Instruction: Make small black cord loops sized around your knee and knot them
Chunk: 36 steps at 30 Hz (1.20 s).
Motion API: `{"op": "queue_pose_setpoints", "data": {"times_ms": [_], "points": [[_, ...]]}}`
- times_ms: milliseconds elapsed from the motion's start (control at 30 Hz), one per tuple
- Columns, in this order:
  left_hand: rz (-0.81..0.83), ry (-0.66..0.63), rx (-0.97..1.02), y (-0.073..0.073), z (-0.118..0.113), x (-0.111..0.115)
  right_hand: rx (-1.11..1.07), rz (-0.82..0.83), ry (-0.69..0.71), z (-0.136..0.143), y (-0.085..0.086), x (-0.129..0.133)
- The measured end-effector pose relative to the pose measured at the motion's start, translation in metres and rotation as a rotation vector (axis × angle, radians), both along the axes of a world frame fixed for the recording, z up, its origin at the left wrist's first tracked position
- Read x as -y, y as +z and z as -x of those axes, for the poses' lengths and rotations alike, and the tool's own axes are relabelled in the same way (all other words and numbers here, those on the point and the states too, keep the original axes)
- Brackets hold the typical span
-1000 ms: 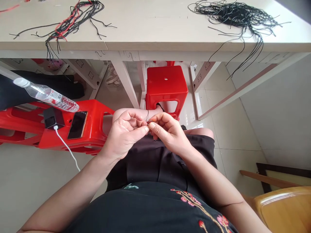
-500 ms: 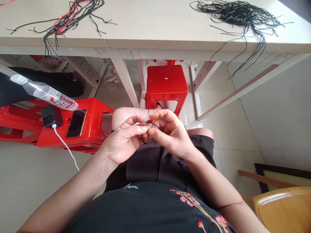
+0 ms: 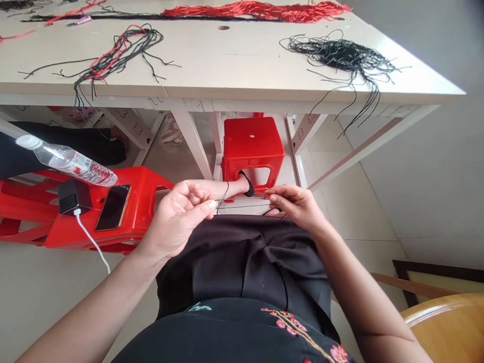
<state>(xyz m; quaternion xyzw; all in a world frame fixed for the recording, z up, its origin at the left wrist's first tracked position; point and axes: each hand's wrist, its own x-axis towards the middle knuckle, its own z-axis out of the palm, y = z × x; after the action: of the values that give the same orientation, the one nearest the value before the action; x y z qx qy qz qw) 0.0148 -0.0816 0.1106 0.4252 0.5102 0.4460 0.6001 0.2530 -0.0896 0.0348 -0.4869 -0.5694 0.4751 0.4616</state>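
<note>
Above my lap, a thin black cord (image 3: 242,205) runs nearly level between my two hands. My left hand (image 3: 185,214) pinches one end of the stretch between thumb and forefinger, and a loose loop of the cord rises beside its fingertips. At the other end, my right hand (image 3: 297,204) has thumb and fingers closed on the cord. Any knot in it is too small to make out. On the table in front lie a tangled bundle of black cords (image 3: 340,55) and a bundle of black and red cords (image 3: 121,53).
A white table (image 3: 227,75) spans the front, with a long red cord bundle (image 3: 257,10) at its back. To my left, a red stool (image 3: 130,201) bears a water bottle (image 3: 71,159), phone (image 3: 113,206) and black charger (image 3: 73,196). Another red stool (image 3: 253,136) stands ahead.
My hands, close together before, have moved apart sideways, drawing the cord out between them. The view has tilted up, showing more of the table. My leg has shifted.
</note>
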Motion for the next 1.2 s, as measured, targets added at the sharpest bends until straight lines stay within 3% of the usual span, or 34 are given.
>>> {"op": "queue_pose_setpoints", "data": {"times_ms": [167, 267, 333, 367, 400, 467, 533, 667, 767, 900, 967, 1033, 1100, 1200], "points": [[0.034, 0.006, 0.024, 0.004, 0.002, -0.011, 0.319, 0.063, -0.266, -0.084, -0.047, -0.006], [0.041, 0.025, 0.012, 0.011, -0.010, -0.018, 0.594, 0.124, -0.558, -0.099, -0.052, 0.002], [0.014, 0.032, 0.001, 0.016, -0.022, -0.021, 0.602, 0.054, -0.648, -0.076, -0.040, 0.015], [-0.006, 0.029, -0.002, 0.018, -0.028, -0.022, 0.467, -0.011, -0.598, -0.056, -0.030, 0.023], [-0.031, 0.022, -0.007, 0.019, -0.034, -0.022, 0.332, -0.083, -0.497, -0.032, -0.021, 0.030], [-0.100, 0.001, -0.033, 0.022, -0.045, -0.019, 0.131, -0.247, -0.160, 0.020, -0.004, 0.042], [-0.187, -0.015, -0.078, 0.023, -0.052, -0.015, -0.012, -0.375, 0.120, 0.063, 0.003, 0.045], [-0.277, -0.030, -0.124, 0.022, -0.056, -0.007, -0.027, -0.475, -0.002, 0.097, -0.006, 0.037], [-0.227, -0.020, -0.102, 0.020, -0.054, -0.004, 0.069, -0.578, -0.155, 0.092, -0.011, 0.033], [-0.112, -0.060, -0.070, 0.019, -0.053, -0.001, 0.117, -0.656, -0.376, 0.073, 0.003, 0.024], [-0.084, -0.093, -0.063, 0.019, -0.053, 0.001, 0.040, -0.584, -0.364, 0.065, 0.010, 0.017], [-0.067, -0.095, -0.047, 0.018, -0.052, 0.000, -0.161, -0.381, -0.231, 0.061, 0.012, 0.012], [-0.050, -0.048, -0.037, 0.017, -0.048, -0.002, -0.379, -0.110, -0.091, 0.059, 0.008, 0.013], [-0.041, 0.037, -0.036, 0.013, -0.041, -0.009, -0.472, 0.163, -0.070, 0.058, -0.004, 0.025]]}}
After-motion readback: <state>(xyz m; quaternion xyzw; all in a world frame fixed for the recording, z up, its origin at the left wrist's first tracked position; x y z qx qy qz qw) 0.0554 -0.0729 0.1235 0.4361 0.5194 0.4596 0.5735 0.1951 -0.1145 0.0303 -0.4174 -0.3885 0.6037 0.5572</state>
